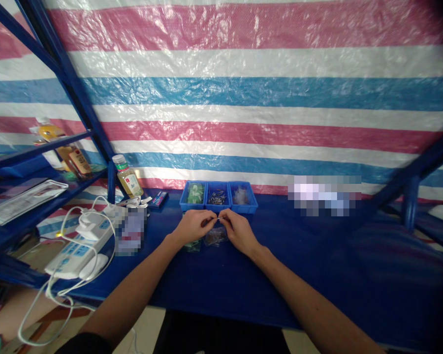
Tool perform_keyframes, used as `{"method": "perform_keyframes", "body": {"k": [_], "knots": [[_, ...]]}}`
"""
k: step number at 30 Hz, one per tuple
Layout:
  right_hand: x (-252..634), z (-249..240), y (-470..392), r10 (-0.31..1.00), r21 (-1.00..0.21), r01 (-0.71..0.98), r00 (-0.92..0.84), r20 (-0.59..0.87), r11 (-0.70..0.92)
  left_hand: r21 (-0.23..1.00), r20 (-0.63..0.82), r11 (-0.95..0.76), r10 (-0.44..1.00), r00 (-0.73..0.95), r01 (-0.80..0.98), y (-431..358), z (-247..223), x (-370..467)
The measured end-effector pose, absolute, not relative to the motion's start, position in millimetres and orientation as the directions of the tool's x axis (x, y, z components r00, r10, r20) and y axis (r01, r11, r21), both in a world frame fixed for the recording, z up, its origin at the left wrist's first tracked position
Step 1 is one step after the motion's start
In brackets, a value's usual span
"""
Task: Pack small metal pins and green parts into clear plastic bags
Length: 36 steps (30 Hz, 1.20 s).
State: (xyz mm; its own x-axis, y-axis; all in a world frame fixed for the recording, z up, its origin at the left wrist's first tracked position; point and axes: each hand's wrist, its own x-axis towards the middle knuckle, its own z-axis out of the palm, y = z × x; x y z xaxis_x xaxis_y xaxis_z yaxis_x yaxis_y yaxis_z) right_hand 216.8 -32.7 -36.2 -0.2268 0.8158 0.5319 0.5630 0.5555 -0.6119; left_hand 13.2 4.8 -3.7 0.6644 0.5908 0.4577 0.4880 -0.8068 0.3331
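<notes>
My left hand point(195, 227) and my right hand point(239, 231) meet over the desk, fingertips pinched close together. Between them shows a small thin metal piece point(219, 219), too small to name exactly. Under my hands lie a clear plastic bag point(215, 238) with dark contents and a green packet point(193, 246), partly hidden by my left hand. Just beyond stand three joined blue bins: the left bin point(182, 205) holds green packets, the middle bin point(217, 208) small metal parts, and the right bin point(246, 209) clear plastic pieces.
On the left, a white power strip point(68, 258) trails tangled cables beside a blurred item point(131, 231). A bottle point(127, 177) and a small dark blue box point(160, 200) stand behind. Blue frame posts point(409, 206) and a striped sheet point(243, 98) bound the desk point(214, 285).
</notes>
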Motion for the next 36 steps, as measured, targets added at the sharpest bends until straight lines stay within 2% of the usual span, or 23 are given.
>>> {"method": "perform_keyframes", "body": {"k": [19,30,36], "knots": [[218.7,-30.6,-33.8,0.829,-0.584,0.629,-0.185,0.528,0.513,0.342,0.465,-0.805,0.593,0.657,0.484,2.9,-2.5,14.5],[221.8,-30.6,-32.1,0.856,-0.577,0.691,-0.119,0.504,0.436,0.351,0.463,-0.794,0.608,0.645,0.497,3.0,-2.3,14.5],[222.1,-30.7,-32.4,0.847,-0.642,0.596,-0.130,0.515,0.482,0.352,0.468,-0.791,0.612,0.638,0.501,4.0,-0.4,12.0]]}}
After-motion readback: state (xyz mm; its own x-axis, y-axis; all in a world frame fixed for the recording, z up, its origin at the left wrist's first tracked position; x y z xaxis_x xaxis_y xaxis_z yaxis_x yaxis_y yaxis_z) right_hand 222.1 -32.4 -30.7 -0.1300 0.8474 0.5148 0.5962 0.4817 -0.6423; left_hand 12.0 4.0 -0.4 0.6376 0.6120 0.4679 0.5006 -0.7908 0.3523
